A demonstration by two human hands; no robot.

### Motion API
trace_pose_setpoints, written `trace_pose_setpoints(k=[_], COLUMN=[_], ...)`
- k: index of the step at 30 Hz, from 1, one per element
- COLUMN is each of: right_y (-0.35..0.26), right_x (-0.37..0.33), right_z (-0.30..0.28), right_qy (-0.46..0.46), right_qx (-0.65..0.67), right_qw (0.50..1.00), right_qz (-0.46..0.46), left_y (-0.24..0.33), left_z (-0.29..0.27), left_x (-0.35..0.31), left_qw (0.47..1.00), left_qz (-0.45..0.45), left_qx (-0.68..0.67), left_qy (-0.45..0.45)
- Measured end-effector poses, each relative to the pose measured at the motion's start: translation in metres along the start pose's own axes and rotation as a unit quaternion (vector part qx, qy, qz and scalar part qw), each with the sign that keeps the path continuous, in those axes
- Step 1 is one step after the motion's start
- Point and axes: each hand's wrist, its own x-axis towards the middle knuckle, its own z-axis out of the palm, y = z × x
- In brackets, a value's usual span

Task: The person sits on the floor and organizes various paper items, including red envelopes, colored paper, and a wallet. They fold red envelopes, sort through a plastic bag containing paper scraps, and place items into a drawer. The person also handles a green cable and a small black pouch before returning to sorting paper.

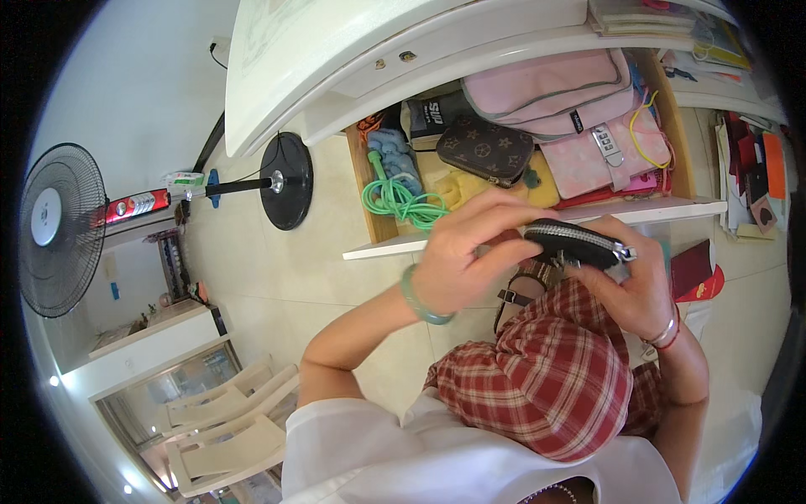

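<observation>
black zip pouch, small, rounded, metal zip along its upper edge with the pull at its right end; held in the air just in front of the open drawer, above the person's raised knee in red checked cloth.

left hand: curled over the pouch's left end, fingers folded down on it, thumb side toward the drawer; closed on the pouch, seemingly to steady it. green bangle on that wrist.

right hand: cupped under and around the pouch's right end, near the zip pull; fingers wrapped, closed on the pouch. whether a fingertip pinches the pull itself cannot be told. thin bracelets on that wrist.

drawer, wooden, pulled out from a white cabinet, so its contents lie open to view:
- brown patterned wallet, middle of the drawer
- pink bag, at the drawer's back, partly under the cabinet top
- pink pouch with a buckle, right part of the drawer
- green cord, coiled at the drawer's left front
- blue knitted item, left, behind the cord
- yellow item, front, partly hidden by the left hand

left of the drawer, well apart: standing fan, its round black base nearer the drawer.

right of the drawer: red booklets and loose papers on the floor.
</observation>
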Motion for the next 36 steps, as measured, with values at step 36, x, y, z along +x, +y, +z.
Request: trace_pose_setpoints(k=[36], right_y=[-0.005], right_x=[0.064], right_z=[0.044], right_qy=[0.065], right_qx=[-0.202], right_qw=[0.965], right_qz=[-0.156], left_y=[-0.062], left_z=[-0.083], left_x=[-0.029], left_qw=[0.876], left_qz=[0.022], left_qx=[0.482], left_qy=[-0.005])
